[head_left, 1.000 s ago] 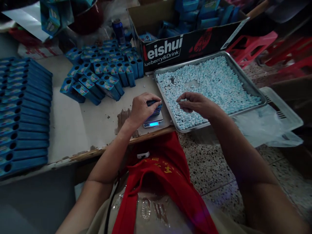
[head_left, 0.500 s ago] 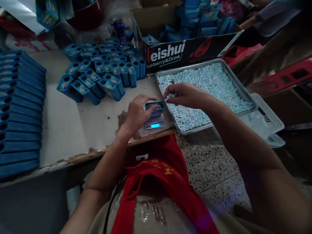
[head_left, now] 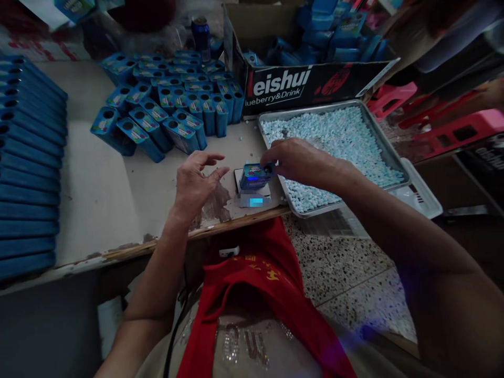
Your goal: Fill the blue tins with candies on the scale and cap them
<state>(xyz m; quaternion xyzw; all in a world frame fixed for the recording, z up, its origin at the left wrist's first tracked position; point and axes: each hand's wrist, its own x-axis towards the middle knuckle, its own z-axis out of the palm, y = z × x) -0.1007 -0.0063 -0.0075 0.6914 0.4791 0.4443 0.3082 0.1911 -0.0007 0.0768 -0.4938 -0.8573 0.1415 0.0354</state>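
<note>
A blue flat container point(head_left: 252, 178) with a round hole in its top stands on a small digital scale point(head_left: 242, 199), whose display glows blue. My left hand point(head_left: 193, 181) is open to the left of the scale, thumb and fingers apart, touching nothing. My right hand point(head_left: 293, 157) is closed, its fingertips bunched at the container's right end by the hole; what they hold is hidden. Just beyond that hand lies a metal tray point(head_left: 302, 214) spread with small pale blue and white pellets point(head_left: 342, 136).
Several similar blue containers point(head_left: 144, 123) stand grouped at the back of the table, and a long row point(head_left: 29, 184) lines the left. Behind the tray is a cardboard box point(head_left: 281, 86) of blue containers. A blue can point(head_left: 201, 39) stands beside it. Red plastic stools point(head_left: 460, 131) are at the right.
My left hand has let go of the container and moved left, opening. My right hand has come from the tray's edge to the container's hole. The view has shifted slightly.
</note>
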